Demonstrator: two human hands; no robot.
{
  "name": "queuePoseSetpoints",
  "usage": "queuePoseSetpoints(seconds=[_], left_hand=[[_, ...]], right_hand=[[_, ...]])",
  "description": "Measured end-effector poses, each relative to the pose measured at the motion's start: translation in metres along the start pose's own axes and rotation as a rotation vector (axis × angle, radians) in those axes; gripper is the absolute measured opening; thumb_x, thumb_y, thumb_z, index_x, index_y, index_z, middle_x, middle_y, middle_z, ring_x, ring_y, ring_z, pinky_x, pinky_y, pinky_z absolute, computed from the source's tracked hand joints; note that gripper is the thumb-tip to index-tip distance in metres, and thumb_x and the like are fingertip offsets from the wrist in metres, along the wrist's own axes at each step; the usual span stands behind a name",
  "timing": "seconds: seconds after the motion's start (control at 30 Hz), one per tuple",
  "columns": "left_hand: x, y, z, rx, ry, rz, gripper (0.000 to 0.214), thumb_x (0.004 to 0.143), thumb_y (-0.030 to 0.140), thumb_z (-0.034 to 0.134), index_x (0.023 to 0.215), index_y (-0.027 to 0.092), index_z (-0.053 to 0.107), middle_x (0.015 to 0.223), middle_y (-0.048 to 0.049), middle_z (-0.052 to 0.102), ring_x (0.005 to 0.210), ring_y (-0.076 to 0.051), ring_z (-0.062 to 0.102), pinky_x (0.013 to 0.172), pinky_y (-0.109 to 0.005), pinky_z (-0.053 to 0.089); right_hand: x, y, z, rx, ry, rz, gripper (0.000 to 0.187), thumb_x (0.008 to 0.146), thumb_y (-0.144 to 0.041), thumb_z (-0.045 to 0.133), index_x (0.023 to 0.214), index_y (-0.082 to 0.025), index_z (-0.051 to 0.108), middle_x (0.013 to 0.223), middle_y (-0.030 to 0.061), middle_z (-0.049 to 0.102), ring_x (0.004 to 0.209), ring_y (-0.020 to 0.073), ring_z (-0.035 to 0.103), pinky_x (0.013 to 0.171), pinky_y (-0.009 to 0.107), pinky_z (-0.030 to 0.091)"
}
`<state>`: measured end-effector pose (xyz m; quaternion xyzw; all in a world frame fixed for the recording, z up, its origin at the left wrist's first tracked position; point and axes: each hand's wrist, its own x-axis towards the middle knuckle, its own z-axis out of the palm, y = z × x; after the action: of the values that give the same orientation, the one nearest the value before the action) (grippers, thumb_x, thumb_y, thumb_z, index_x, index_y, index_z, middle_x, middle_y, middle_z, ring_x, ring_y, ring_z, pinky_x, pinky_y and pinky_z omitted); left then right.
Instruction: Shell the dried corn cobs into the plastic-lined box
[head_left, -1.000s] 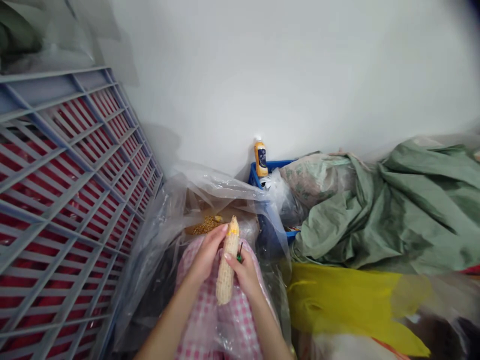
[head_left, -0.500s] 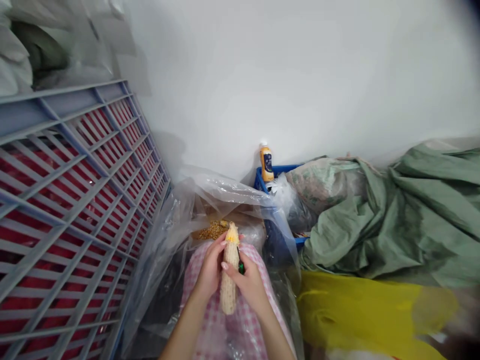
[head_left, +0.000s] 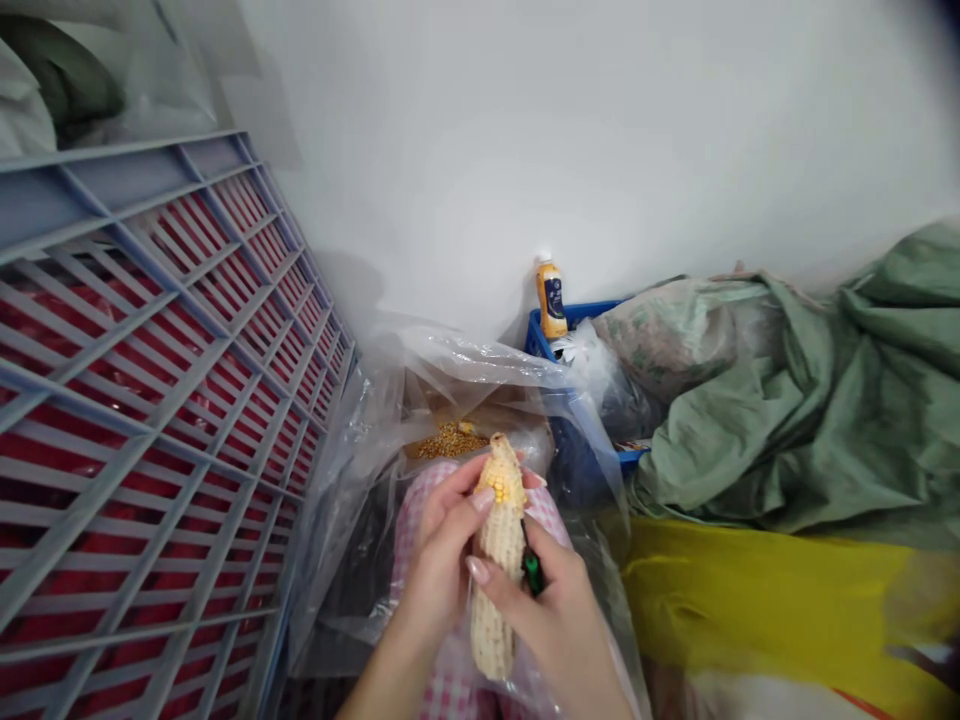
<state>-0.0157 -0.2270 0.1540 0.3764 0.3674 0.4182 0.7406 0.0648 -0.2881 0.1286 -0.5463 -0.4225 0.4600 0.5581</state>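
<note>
A corn cob (head_left: 496,590), mostly stripped, is held upright between both hands over my lap. A patch of yellow kernels stays near its upper end. My left hand (head_left: 448,545) grips the cob from the left, its thumb against the kernels. Around the lower middle, my right hand (head_left: 551,590) is closed on the cob with its thumb across the front. A green and black tool handle (head_left: 532,572) shows between that hand and the cob; its kind is hidden. Loose corn kernels (head_left: 450,440) lie in the plastic-lined box beyond.
A purple-grey plastic crate (head_left: 187,430) stands close on the left. A clear plastic bag (head_left: 337,540) spreads around the box and my legs. To the right are a blue basket (head_left: 536,335), a yellow bottle (head_left: 553,300), green cloth (head_left: 750,440) and a yellow bag (head_left: 750,590).
The cob and both hands appear lower, further right and larger in view. My left thumb has moved up onto the kernels. The surroundings have shifted with the head.
</note>
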Motion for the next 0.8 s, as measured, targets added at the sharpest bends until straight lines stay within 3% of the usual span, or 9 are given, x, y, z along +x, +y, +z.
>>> queuePoseSetpoints(seconds=[0.23,0.4,0.57,0.7,0.8], left_hand=[[-0.010,0.000,0.000,-0.033,-0.116,0.059,0.050,0.061,0.038,0.065,0.106,0.015,0.064,0.094,-0.0107,0.068,0.084,-0.027,0.063,0.068,-0.031,0.049],[-0.008,0.001,0.002,-0.019,-0.126,0.055,0.045,0.065,0.037,0.062,0.104,0.014,0.064,0.090,-0.0098,0.069,0.073,-0.021,0.062,0.058,-0.025,0.047],[-0.008,0.006,0.010,-0.089,-0.195,0.023,0.040,0.069,0.034,0.056,0.102,0.012,0.063,0.087,-0.0097,0.068,0.073,-0.020,0.061,0.063,-0.026,0.046],[-0.010,0.006,0.014,-0.100,-0.163,0.044,0.048,0.070,0.036,0.055,0.110,0.011,0.059,0.089,-0.0107,0.067,0.084,-0.024,0.060,0.071,-0.031,0.047],[-0.013,0.001,0.011,-0.069,-0.073,0.065,0.050,0.069,0.039,0.059,0.112,0.014,0.058,0.091,-0.0098,0.066,0.086,-0.024,0.060,0.072,-0.031,0.047]], right_hand=[[-0.007,-0.004,-0.003,-0.100,0.009,-0.062,0.032,0.072,-0.031,0.063,0.101,-0.017,0.064,0.083,0.0028,0.069,0.068,0.0158,0.063,0.059,0.019,0.051],[-0.011,-0.009,-0.005,-0.276,0.124,-0.113,0.027,0.070,-0.030,0.063,0.095,-0.018,0.066,0.071,0.0003,0.069,0.055,0.0134,0.062,0.051,0.017,0.050],[-0.016,-0.010,-0.012,-0.507,0.208,-0.210,0.033,0.071,-0.033,0.061,0.102,-0.020,0.064,0.082,0.0018,0.071,0.065,0.0161,0.067,0.059,0.020,0.053],[-0.020,-0.007,-0.016,-0.642,0.239,-0.268,0.034,0.074,-0.036,0.058,0.103,-0.020,0.064,0.085,0.0046,0.071,0.066,0.0186,0.068,0.058,0.022,0.054],[-0.021,-0.005,-0.017,-0.739,0.274,-0.300,0.037,0.075,-0.041,0.057,0.105,-0.019,0.063,0.087,0.0071,0.071,0.064,0.0198,0.068,0.055,0.023,0.054]])
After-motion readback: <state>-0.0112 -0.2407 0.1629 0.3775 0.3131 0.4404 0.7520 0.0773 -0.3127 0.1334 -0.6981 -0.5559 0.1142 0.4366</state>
